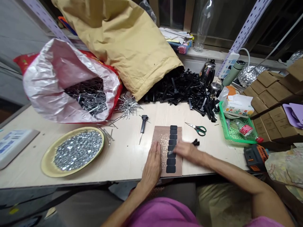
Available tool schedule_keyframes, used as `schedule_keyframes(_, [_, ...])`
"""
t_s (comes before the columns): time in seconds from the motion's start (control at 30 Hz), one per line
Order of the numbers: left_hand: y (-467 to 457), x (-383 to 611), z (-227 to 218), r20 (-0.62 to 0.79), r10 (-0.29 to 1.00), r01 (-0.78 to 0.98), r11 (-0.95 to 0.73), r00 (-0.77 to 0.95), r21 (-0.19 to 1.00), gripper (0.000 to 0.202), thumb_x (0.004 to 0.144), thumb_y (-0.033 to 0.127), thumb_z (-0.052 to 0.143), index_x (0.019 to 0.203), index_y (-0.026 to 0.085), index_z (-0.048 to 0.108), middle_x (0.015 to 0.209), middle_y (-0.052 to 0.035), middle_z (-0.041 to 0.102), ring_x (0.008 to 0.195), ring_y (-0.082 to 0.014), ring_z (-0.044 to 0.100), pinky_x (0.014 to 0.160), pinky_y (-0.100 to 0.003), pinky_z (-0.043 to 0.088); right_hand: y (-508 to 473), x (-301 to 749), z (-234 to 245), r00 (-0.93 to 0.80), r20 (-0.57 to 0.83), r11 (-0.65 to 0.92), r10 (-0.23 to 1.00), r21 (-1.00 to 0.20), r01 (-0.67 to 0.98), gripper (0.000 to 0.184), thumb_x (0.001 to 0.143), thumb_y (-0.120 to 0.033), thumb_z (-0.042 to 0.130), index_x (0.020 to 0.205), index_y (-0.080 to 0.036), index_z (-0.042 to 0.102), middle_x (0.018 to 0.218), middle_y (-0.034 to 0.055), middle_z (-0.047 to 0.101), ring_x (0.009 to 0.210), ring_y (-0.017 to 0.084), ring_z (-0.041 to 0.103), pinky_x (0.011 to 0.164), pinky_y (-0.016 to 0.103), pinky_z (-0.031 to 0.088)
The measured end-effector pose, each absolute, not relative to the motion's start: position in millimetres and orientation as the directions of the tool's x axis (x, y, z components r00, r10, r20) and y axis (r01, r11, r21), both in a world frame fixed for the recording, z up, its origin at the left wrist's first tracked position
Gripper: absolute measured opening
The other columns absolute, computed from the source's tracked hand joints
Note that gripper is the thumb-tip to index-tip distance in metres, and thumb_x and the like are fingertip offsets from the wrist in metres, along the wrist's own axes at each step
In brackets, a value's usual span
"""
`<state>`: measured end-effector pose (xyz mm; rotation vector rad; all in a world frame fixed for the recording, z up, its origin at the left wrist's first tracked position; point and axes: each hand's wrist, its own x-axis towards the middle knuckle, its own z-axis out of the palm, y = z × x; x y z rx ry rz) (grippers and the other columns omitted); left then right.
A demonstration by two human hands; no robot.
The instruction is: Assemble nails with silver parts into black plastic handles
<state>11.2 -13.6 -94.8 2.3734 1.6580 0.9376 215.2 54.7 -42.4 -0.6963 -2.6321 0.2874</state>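
Note:
My left hand lies flat with fingers stretched along the left edge of a brown cardboard sheet at the table's front edge. A column of several black rounded pads runs down the sheet's right half, with pale specks scattered beside it. Over the middle of this column is my right hand, blurred by motion. Its fingertips are at the pads; whether they grip anything is unclear. Above the sheet lies a black plastic piece with a metal rod. Green-handled scissors rest to the right.
A yellow bowl of small silvery metal parts stands left, before a bag of metal rods. A brown paper sack spills black plastic parts at the back. A green basket, power tool battery and cartons occupy the right.

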Motion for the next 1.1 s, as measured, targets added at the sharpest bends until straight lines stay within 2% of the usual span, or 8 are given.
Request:
schedule_keyframes(0.07, [-14,11,-94,0.423,0.880,0.819,-0.400,0.217,0.412,0.082,0.076,-0.010,0.025,0.147,0.022,-0.003,0.150,-0.0171,0.025,0.137,-0.0281,0.025,0.104,-0.049,0.039,40,215,-44,-0.852,0.317,0.895,0.416,-0.311,0.321,0.028,0.095,-0.014,0.036,0.091,-0.015,0.064,0.074,0.0048,0.059,0.073,0.016,0.052,0.061,0.028,0.045])
schedule_keyframes(0.2, [-14,11,-93,0.412,0.882,0.820,-0.403,0.230,0.406,0.085,0.073,-0.013,0.024,0.147,0.022,-0.004,0.150,-0.0167,0.026,0.138,-0.0280,0.025,0.105,-0.050,0.039,63,220,-42,-0.663,0.321,0.732,0.677,-0.393,0.557,0.031,0.097,-0.019,0.034,0.092,-0.016,0.064,0.080,0.0072,0.060,0.076,0.018,0.051,0.063,0.032,0.046])
schedule_keyframes(0.27, [-14,10,-93,0.412,0.880,0.819,-0.408,0.236,0.403,0.085,0.073,-0.013,0.023,0.147,0.021,-0.003,0.151,-0.0165,0.025,0.138,-0.0280,0.025,0.105,-0.050,0.039,79,221,-42,-0.607,0.322,0.687,0.726,-0.357,0.633,0.031,0.096,-0.020,0.035,0.088,-0.014,0.064,0.076,0.0076,0.059,0.076,0.019,0.050,0.063,0.032,0.046])
schedule_keyframes(0.47, [-13,10,-94,0.394,0.891,0.813,-0.395,0.225,0.429,0.080,0.077,-0.009,0.025,0.147,0.021,0.000,0.150,-0.0173,0.027,0.137,-0.0281,0.027,0.106,-0.050,0.037,52,208,-43,-0.839,0.282,0.883,0.466,-0.205,0.422,0.036,0.097,-0.013,0.028,0.086,-0.015,0.062,0.074,0.0057,0.056,0.075,0.017,0.048,0.062,0.027,0.042])
schedule_keyframes(0.63, [-12,9,-96,0.390,0.889,0.811,-0.404,0.239,0.423,0.079,0.078,-0.009,0.027,0.147,0.018,0.000,0.147,-0.0212,0.032,0.136,-0.0295,0.028,0.105,-0.052,0.037,37,205,-41,-0.816,0.282,0.863,0.504,-0.188,0.468,0.039,0.098,-0.016,0.025,0.086,-0.013,0.062,0.074,0.0064,0.057,0.075,0.017,0.047,0.064,0.027,0.042])
schedule_keyframes(0.8, [-12,10,-100,0.392,0.892,0.805,-0.396,0.224,0.442,0.073,0.078,-0.008,0.027,0.147,0.013,0.010,0.144,-0.0232,0.035,0.136,-0.0300,0.028,0.105,-0.053,0.034,44,205,-42,-0.795,0.259,0.835,0.549,-0.215,0.506,0.037,0.098,-0.020,0.027,0.084,-0.016,0.062,0.074,0.0057,0.055,0.075,0.017,0.047,0.065,0.027,0.043])
schedule_keyframes(0.97, [-12,10,-104,0.419,0.885,0.797,-0.399,0.203,0.454,0.071,0.079,-0.007,0.026,0.146,0.012,0.015,0.143,-0.0229,0.038,0.136,-0.0287,0.028,0.106,-0.053,0.034,57,207,-42,-0.671,0.306,0.738,0.675,-0.270,0.619,0.036,0.098,-0.024,0.029,0.084,-0.015,0.061,0.076,0.0069,0.056,0.076,0.018,0.049,0.066,0.030,0.046])
schedule_keyframes(1.1, [-12,12,-105,0.437,0.882,0.777,-0.399,0.179,0.487,0.069,0.079,-0.005,0.027,0.145,0.012,0.017,0.141,-0.0218,0.041,0.135,-0.0282,0.031,0.105,-0.052,0.036,20,205,-31,-0.813,0.200,0.821,0.546,-0.321,0.473,0.035,0.097,-0.019,0.028,0.088,-0.015,0.061,0.076,0.0074,0.057,0.077,0.018,0.051,0.067,0.030,0.046])
